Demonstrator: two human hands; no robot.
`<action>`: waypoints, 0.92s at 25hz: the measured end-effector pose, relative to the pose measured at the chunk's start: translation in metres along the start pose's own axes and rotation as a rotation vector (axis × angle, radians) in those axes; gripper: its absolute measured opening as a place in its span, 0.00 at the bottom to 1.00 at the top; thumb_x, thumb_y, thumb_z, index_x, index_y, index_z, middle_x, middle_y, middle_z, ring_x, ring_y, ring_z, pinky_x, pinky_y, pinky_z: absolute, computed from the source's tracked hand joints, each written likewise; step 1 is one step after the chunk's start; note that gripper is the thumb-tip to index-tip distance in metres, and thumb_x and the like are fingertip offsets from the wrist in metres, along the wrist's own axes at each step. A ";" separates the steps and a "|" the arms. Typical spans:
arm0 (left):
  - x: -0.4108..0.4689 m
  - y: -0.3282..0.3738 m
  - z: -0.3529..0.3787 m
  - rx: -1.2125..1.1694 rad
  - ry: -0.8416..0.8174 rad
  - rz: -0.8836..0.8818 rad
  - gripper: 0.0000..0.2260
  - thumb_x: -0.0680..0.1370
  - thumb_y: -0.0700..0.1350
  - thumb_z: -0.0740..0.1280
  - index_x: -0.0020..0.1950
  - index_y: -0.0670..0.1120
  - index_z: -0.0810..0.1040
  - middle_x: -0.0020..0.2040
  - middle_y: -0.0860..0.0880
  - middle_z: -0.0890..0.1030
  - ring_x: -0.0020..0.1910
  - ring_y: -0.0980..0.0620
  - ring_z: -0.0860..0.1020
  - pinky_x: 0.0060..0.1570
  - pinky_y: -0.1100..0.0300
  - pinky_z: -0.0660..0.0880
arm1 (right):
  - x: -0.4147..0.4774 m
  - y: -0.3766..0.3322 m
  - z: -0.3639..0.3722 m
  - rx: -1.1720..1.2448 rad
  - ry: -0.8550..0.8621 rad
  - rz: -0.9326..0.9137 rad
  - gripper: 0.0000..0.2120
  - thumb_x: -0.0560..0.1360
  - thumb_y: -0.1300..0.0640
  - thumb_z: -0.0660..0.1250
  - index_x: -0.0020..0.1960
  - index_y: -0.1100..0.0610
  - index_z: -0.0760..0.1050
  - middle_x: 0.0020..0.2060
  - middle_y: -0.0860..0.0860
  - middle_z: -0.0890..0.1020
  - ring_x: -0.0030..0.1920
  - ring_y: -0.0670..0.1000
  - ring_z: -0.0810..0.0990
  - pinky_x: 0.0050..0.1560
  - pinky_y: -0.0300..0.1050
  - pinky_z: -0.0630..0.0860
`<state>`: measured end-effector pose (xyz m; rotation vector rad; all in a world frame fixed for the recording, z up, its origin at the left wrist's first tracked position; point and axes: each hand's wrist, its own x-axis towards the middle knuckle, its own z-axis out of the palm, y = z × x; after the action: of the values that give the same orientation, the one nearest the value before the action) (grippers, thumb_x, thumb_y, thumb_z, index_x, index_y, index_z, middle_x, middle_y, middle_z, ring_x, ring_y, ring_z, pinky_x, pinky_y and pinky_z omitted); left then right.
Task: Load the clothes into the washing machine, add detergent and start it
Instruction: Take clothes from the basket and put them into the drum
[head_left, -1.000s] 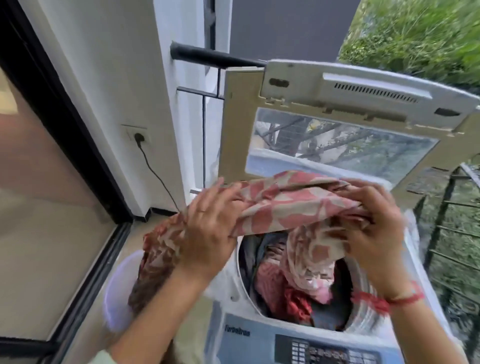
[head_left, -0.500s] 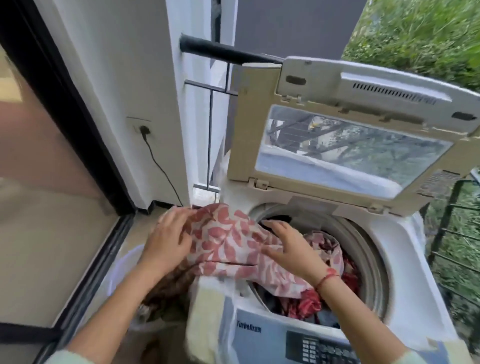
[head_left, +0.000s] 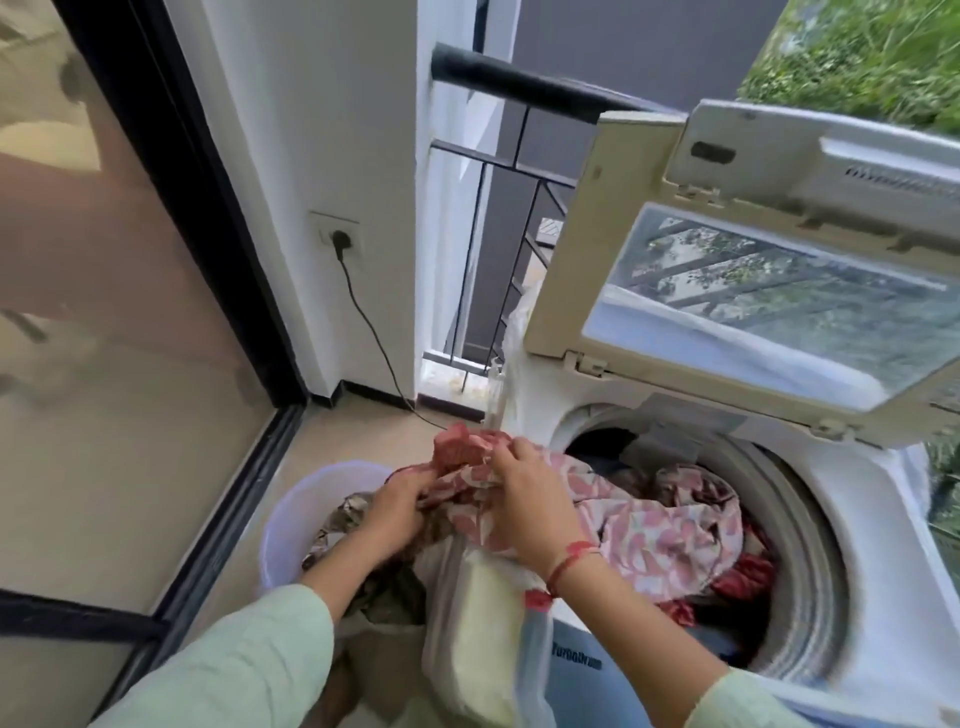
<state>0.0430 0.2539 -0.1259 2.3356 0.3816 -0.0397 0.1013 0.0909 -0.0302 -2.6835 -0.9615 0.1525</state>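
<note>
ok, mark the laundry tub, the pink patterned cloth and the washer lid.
laundry tub (head_left: 291, 514): head view, bare inner wall at left rim.
pink patterned cloth (head_left: 670, 535): head view, part draped into the drum.
washer lid (head_left: 582, 249): head view, left frame beside the window.

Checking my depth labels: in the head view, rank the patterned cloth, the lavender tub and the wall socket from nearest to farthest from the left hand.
1. patterned cloth: gripped by the left hand.
2. lavender tub: just beneath, leftward.
3. wall socket: up on the wall.
</note>
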 end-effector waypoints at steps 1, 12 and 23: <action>-0.009 0.016 -0.008 -0.047 0.134 -0.005 0.19 0.69 0.40 0.65 0.57 0.57 0.77 0.53 0.50 0.82 0.53 0.49 0.79 0.46 0.63 0.73 | -0.012 0.009 -0.012 0.113 0.055 -0.004 0.14 0.72 0.65 0.62 0.56 0.56 0.71 0.51 0.53 0.72 0.45 0.57 0.77 0.41 0.42 0.68; 0.008 0.267 0.082 0.414 0.023 0.471 0.25 0.72 0.38 0.66 0.69 0.48 0.69 0.71 0.45 0.70 0.71 0.46 0.66 0.71 0.42 0.48 | -0.140 0.225 -0.137 -0.116 0.425 0.026 0.23 0.70 0.47 0.71 0.60 0.57 0.71 0.60 0.62 0.75 0.58 0.59 0.75 0.53 0.48 0.76; -0.014 0.103 -0.081 0.855 -0.247 -0.166 0.57 0.61 0.65 0.73 0.77 0.54 0.39 0.78 0.47 0.49 0.76 0.43 0.43 0.69 0.34 0.42 | -0.036 0.139 -0.051 -0.031 -0.275 -0.032 0.57 0.65 0.47 0.75 0.74 0.40 0.32 0.76 0.51 0.38 0.76 0.56 0.45 0.71 0.64 0.53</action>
<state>0.0519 0.2373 0.0048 3.0697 0.4965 -0.6847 0.1675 -0.0463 -0.0236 -2.7208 -1.0909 0.5150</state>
